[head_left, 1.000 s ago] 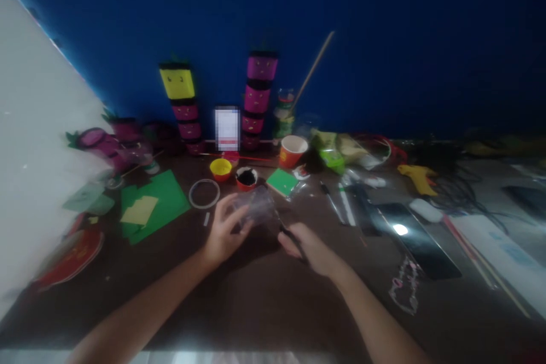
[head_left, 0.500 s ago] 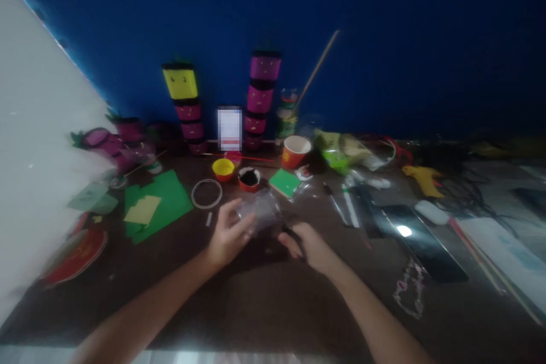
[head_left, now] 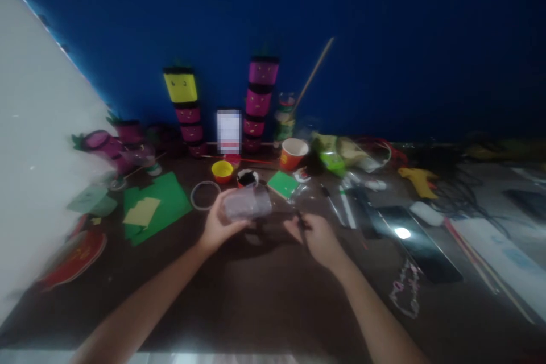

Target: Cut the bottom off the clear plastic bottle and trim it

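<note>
My left hand (head_left: 222,222) is wrapped round a clear plastic cup (head_left: 249,203) lying on its side in the air, its wide end toward the right. To the right of the cup, my right hand (head_left: 313,236) is closed on black-handled scissors (head_left: 302,224); their blades are too blurred to make out. A small gap separates the scissors from the cup. Left of the cup, on the table, lies a thin clear plastic ring (head_left: 206,195). Just behind the cup stand a small pot of black paint (head_left: 247,178) and a yellow one (head_left: 222,170).
Green paper sheets (head_left: 157,205) lie at left. Behind stand stacked purple cups (head_left: 258,102), a phone (head_left: 229,131) and an orange paper cup (head_left: 294,153). At right are pens (head_left: 347,207), a dark tablet-like slab (head_left: 422,247), a yellow glue gun (head_left: 420,182) and a bead bracelet (head_left: 405,290).
The cup has turned more level and shifted slightly left with my left hand. My right hand and the scissors have drawn away from it, to the right.
</note>
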Action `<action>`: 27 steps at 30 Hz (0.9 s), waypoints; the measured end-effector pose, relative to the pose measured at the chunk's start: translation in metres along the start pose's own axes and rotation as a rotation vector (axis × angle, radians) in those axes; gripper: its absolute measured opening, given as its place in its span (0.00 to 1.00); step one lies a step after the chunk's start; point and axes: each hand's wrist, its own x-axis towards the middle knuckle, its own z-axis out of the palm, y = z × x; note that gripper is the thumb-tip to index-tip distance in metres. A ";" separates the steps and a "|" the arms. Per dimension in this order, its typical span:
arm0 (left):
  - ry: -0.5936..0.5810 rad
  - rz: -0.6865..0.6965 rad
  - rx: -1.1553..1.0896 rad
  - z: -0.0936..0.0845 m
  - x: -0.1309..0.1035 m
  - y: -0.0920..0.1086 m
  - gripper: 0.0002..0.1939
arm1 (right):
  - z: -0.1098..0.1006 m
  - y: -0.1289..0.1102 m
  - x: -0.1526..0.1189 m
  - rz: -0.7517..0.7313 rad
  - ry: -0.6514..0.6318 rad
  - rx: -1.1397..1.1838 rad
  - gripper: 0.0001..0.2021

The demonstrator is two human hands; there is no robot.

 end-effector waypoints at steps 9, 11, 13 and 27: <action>-0.112 -0.167 -0.238 -0.002 -0.003 0.001 0.38 | -0.003 -0.013 -0.002 -0.009 -0.056 -0.288 0.17; -0.120 -0.195 -0.263 -0.002 -0.003 0.001 0.39 | -0.003 -0.012 -0.003 -0.014 -0.090 -0.241 0.18; -0.140 -0.206 -0.276 -0.003 -0.003 -0.001 0.39 | -0.001 -0.012 -0.003 -0.010 -0.117 -0.193 0.19; -0.203 -0.247 -0.294 -0.004 -0.003 -0.007 0.39 | 0.007 -0.001 -0.005 0.055 -0.340 0.167 0.24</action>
